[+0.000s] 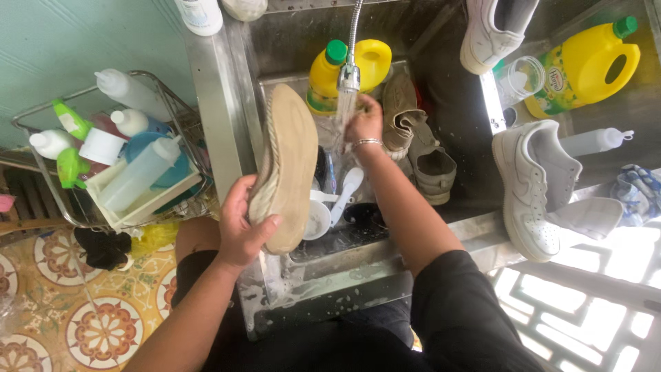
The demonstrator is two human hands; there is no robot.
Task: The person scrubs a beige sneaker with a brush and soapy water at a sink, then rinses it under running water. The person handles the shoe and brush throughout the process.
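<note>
My left hand grips a tan slip-on shoe by its heel end, sole turned toward me, over the steel sink. My right hand is under the running tap, fingers curled in the water; whether it holds anything is unclear. A silver bracelet sits on that wrist. Another tan shoe and a grey one lie in the basin to the right. A white scoop and a white cup rest in the basin below.
A yellow detergent bottle stands behind the tap, another yellow jug at right. White sneakers lie on the counter, one more above. A wire rack with spray bottles stands left. Patterned floor tiles below.
</note>
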